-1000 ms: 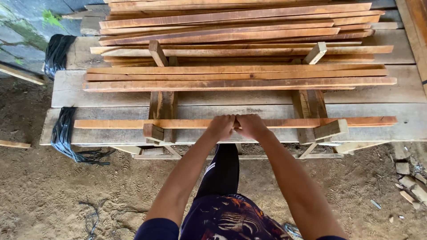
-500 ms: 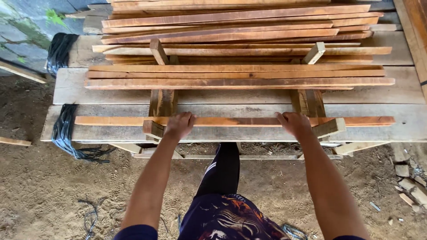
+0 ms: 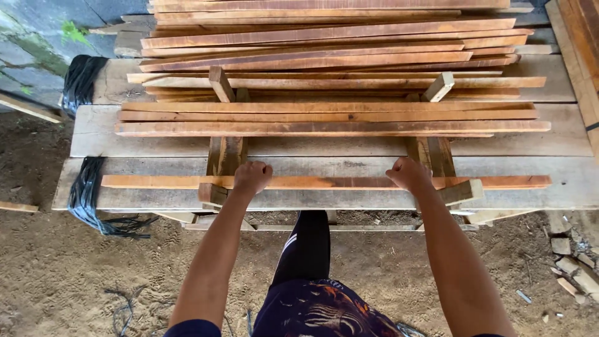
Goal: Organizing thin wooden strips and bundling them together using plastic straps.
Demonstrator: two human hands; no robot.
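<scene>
A long reddish wooden slat (image 3: 324, 182) lies crosswise at the near edge of two sloping wooden rails (image 3: 226, 156). My left hand (image 3: 251, 176) grips it left of centre, fingers curled over it. My right hand (image 3: 409, 174) grips it right of centre, beside the right rail (image 3: 437, 153). Farther up the rails lie two or three slats close together (image 3: 331, 118), and beyond them a bigger stack of similar slats (image 3: 324, 43).
Grey weathered planks (image 3: 536, 140) form a platform under the rails. Black straps (image 3: 87, 193) hang off its left end. Sandy ground with wire scraps (image 3: 125, 306) and small stones (image 3: 571, 262) lies below. More boards stand at the right edge (image 3: 580, 43).
My hands have slid apart along the near slat, from touching at its middle to near the two rails. They now clench it more tightly.
</scene>
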